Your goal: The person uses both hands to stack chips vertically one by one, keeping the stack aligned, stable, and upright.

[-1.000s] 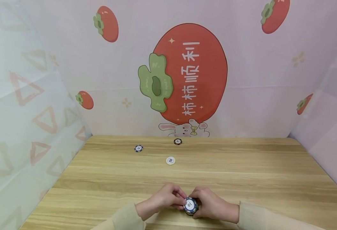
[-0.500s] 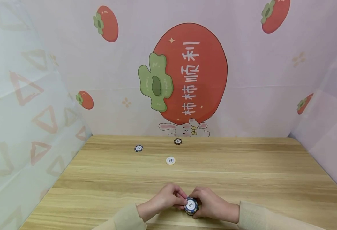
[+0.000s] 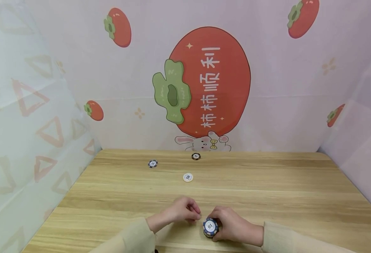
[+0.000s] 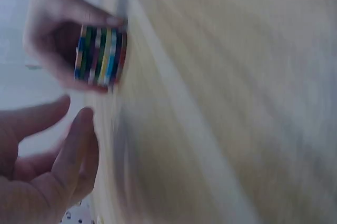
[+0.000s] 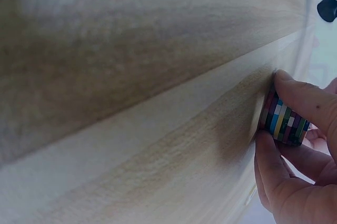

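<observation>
A stack of poker chips (image 3: 210,227) stands on the table near its front, a blue chip marked 10 on top. My right hand (image 3: 233,225) grips this stack from the right, thumb and fingers around its sides. Layers of several colours show along the edge of the chip stack (image 5: 284,121) in the right wrist view. Left of the stack, my left hand (image 3: 184,209) is held apart from it with loosely bent fingers and nothing in them. In the left wrist view, a small gap separates the thumb and fingertips of the left hand (image 4: 58,155).
Farther back on the wooden table (image 3: 267,189) lie three single chips: a blue chip (image 3: 153,163), a black chip (image 3: 196,156) and a pale chip marked 50 (image 3: 188,177). A printed cloth (image 3: 267,123) hangs behind the table and along both sides.
My left hand has let go of the stack's left side and moved away to the left and slightly back. The right hand and the stack have stayed in place.
</observation>
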The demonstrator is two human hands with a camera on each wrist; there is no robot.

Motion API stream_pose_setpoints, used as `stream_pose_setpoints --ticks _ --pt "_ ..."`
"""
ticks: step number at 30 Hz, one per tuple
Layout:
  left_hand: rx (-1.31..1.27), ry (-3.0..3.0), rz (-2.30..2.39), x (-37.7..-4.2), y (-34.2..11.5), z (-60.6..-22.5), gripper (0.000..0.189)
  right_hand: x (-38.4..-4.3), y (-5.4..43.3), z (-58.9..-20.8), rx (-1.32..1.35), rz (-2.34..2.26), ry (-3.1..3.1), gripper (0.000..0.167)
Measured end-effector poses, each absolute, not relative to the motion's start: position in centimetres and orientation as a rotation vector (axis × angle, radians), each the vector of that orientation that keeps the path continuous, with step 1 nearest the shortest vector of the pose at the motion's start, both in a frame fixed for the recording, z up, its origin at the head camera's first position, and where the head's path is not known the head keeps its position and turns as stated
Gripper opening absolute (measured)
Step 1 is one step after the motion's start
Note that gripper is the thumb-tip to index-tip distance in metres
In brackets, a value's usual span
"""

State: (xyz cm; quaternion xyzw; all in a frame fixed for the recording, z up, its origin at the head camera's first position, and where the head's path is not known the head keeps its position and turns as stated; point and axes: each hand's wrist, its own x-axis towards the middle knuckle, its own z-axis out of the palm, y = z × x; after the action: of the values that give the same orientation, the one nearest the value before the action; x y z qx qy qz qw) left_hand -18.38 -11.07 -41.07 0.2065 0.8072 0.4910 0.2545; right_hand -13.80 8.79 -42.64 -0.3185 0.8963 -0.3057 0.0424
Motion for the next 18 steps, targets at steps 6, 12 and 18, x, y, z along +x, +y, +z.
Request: stream_pose_setpoints --ticks 6,12,18 --pt "0.803 2.285 1.085 -20.1 -12.1 -41.2 0.010 -13.8 8.7 -42.6 -0.947 -0.927 2.732 0.040" --pt "1.160 2.478 0.687 -21.6 -13.0 -40.5 0.007 -13.8 8.7 -42.7 -0.954 -0.937 2.727 0.039" --pt "1.303 2.632 0.346 -22.8 -13.7 -39.5 0.005 -13.9 8.8 -42.7 -0.951 -0.942 2.713 0.039"
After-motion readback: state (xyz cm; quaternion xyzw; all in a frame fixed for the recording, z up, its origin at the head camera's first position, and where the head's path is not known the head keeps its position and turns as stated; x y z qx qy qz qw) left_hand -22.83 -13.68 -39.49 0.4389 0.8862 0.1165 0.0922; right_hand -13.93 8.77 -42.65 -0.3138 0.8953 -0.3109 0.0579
